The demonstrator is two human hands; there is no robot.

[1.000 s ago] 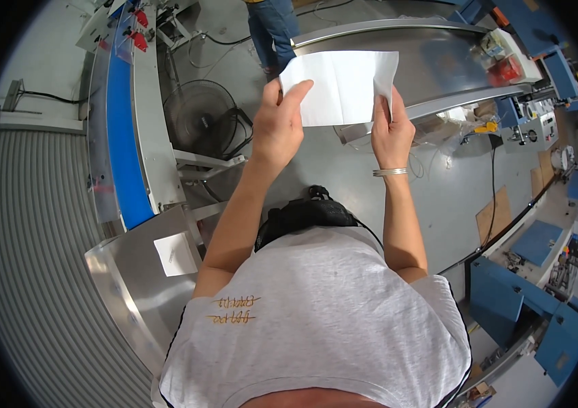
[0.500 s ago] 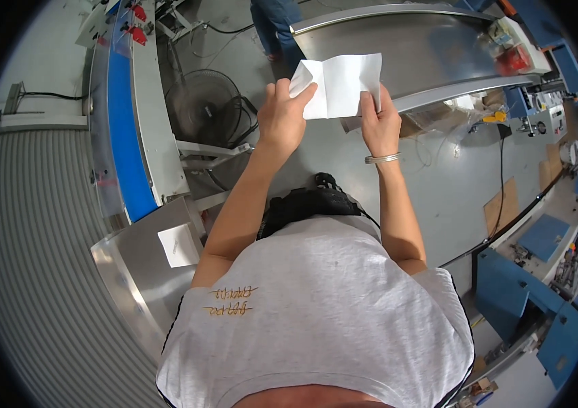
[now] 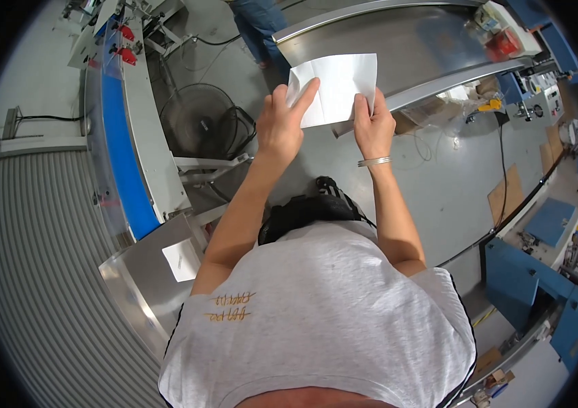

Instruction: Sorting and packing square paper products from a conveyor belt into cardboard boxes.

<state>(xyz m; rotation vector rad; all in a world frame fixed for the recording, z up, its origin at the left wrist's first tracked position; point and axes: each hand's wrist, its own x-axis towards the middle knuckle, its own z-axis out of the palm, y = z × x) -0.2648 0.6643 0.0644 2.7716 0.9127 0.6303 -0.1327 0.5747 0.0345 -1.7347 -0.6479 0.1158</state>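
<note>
A creased white sheet of paper [image 3: 340, 85] is held up in front of me between both hands. My left hand [image 3: 280, 126] grips its left side, thumb laid across the front and fingers behind. At the lower right edge, my right hand [image 3: 374, 128] pinches the sheet between thumb and fingers; a silver bracelet circles that wrist. Fold lines run down the paper, and its left part bends toward me. Down to my left, a white card or folded paper [image 3: 181, 260] with a small dark mark lies on a metal tray [image 3: 126, 279].
A blue conveyor belt [image 3: 124, 156] runs along my left, beside a floor fan [image 3: 198, 122]. Ahead stands a metal table [image 3: 411, 47] holding a red item at its far right. Someone's legs in jeans [image 3: 256, 30] are beyond. Blue machine cabinets [image 3: 513, 279] line the right.
The sheet has opened flatter, its left fold less raised. Both hands have shifted slightly left and down, and the surroundings have moved a little in view.
</note>
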